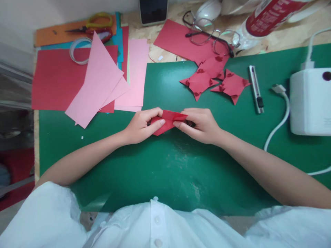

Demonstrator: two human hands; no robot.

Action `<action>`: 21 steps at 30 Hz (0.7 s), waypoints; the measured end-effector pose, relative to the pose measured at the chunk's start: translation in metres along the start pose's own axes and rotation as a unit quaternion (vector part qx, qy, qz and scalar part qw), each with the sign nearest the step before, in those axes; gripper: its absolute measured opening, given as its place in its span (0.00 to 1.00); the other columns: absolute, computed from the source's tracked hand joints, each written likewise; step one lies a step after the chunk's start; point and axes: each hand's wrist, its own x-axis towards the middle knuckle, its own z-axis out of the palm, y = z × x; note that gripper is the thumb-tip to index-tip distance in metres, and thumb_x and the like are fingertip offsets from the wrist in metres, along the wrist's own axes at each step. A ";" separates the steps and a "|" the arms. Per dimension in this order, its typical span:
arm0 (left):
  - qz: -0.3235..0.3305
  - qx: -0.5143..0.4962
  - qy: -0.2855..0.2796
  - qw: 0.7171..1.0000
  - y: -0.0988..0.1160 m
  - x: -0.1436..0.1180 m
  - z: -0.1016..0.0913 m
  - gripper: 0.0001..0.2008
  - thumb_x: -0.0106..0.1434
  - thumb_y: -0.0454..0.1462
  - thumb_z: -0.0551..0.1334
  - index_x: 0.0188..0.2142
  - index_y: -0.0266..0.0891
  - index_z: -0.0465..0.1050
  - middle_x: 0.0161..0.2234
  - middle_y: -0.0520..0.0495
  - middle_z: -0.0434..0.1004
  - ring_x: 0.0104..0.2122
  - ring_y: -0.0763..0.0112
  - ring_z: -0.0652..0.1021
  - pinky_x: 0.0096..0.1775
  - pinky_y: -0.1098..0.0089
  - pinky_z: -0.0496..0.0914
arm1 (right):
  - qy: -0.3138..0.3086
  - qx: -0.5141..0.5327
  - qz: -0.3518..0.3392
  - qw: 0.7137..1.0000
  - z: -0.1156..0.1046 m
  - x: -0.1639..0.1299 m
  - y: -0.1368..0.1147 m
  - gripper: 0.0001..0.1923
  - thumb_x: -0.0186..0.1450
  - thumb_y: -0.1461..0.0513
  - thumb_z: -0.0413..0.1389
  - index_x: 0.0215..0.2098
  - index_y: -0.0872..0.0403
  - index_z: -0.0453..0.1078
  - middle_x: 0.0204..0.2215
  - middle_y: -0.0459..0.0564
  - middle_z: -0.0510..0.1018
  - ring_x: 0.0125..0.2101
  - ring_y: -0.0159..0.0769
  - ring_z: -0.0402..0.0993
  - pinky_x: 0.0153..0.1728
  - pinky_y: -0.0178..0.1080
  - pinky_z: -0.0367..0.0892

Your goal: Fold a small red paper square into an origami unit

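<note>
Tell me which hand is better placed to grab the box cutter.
Right. The right hand pinches the red paper nearer the box cutter, which lies on its side of the mat; the left hand would cross over.

No text, number or brand can be read anywhere in this view. The red label on the plastic bottle (pixel 269 15) lying at the top right carries some pale marks along its edge that may be lettering, but they are too blurred and cut off by the frame to make out. The dark screen of the small device (pixel 153 11) at the top centre shows nothing. The white box (pixel 310 101) at the right edge shows no legible marking on its visible faces.
</note>
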 end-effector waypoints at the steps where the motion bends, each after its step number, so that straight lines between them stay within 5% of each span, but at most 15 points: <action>1: -0.002 0.000 -0.001 1.000 0.000 0.000 0.000 0.13 0.73 0.45 0.60 0.39 0.38 0.76 0.28 0.54 0.75 0.26 0.79 0.70 0.30 0.77 0.64 | 0.003 0.000 -0.005 1.000 0.000 0.000 0.000 0.10 0.76 0.61 0.56 0.36 0.53 0.73 0.23 0.41 0.73 0.22 0.25 0.63 0.27 0.33 0.59; 21: -0.013 0.005 -0.014 1.000 0.000 0.000 -0.001 0.13 0.73 0.46 0.59 0.40 0.39 0.75 0.30 0.52 0.76 0.27 0.78 0.72 0.31 0.75 0.65 | -0.004 -0.001 0.004 1.000 0.000 0.000 0.000 0.11 0.77 0.60 0.55 0.36 0.54 0.73 0.21 0.41 0.69 0.22 0.25 0.62 0.26 0.32 0.58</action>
